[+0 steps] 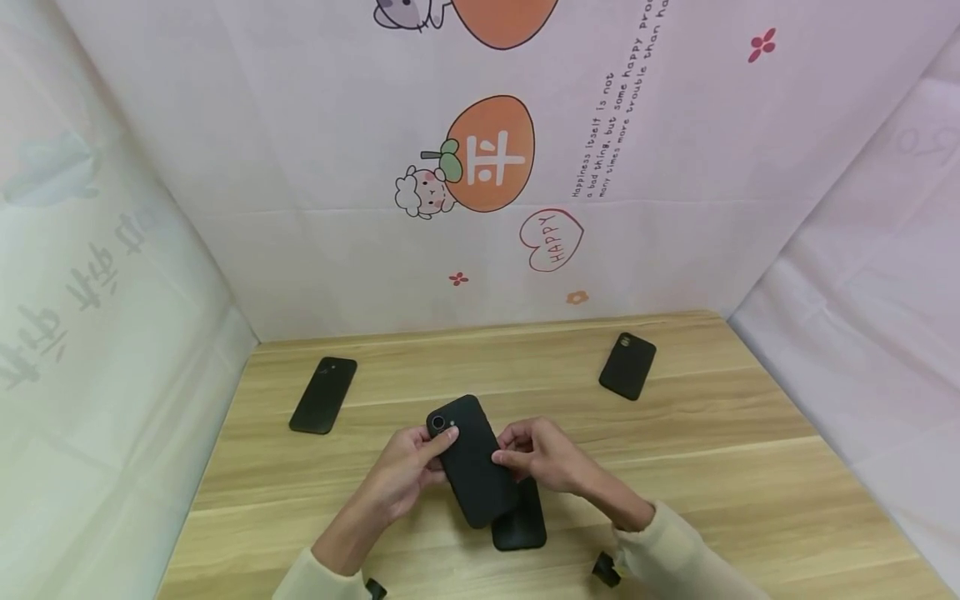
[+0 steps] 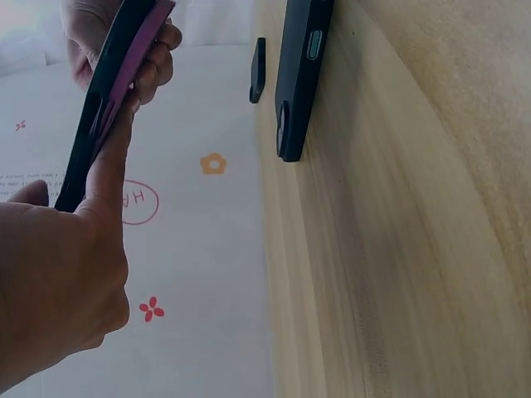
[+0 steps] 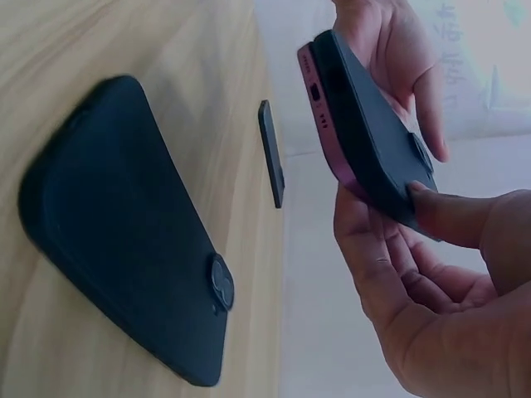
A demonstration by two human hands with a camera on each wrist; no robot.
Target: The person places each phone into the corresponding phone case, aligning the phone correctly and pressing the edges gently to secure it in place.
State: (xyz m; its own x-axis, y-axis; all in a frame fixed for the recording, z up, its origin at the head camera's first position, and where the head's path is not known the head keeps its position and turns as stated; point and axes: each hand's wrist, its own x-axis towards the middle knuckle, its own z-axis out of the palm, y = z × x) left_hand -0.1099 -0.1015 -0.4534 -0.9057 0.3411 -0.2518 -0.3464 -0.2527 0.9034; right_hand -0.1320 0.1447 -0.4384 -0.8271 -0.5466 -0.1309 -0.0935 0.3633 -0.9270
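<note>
Left hand and right hand both grip a pink-edged phone and black case, held above the surface. I'd guess they're fitting or freeing the case; next calls for even thumb pressure along its rim.

Black case: matte, slim, with rounded corners; its back faces the head camera.
Camera ring: round and single, near the upper left corner of the back.
Phone: pinkish-purple along its edge; most of its body is hidden behind the case.
Port: a small dark slot in the phone's end, exposed beside a row of fine holes.
Fit: incomplete; the pink edge shows alongside the black rim.
Pose: case and phone together, tilted, the camera end pointing away from the person and leftward, the opposite end nearer and to the right.
Position: held clear of the table.
</note>
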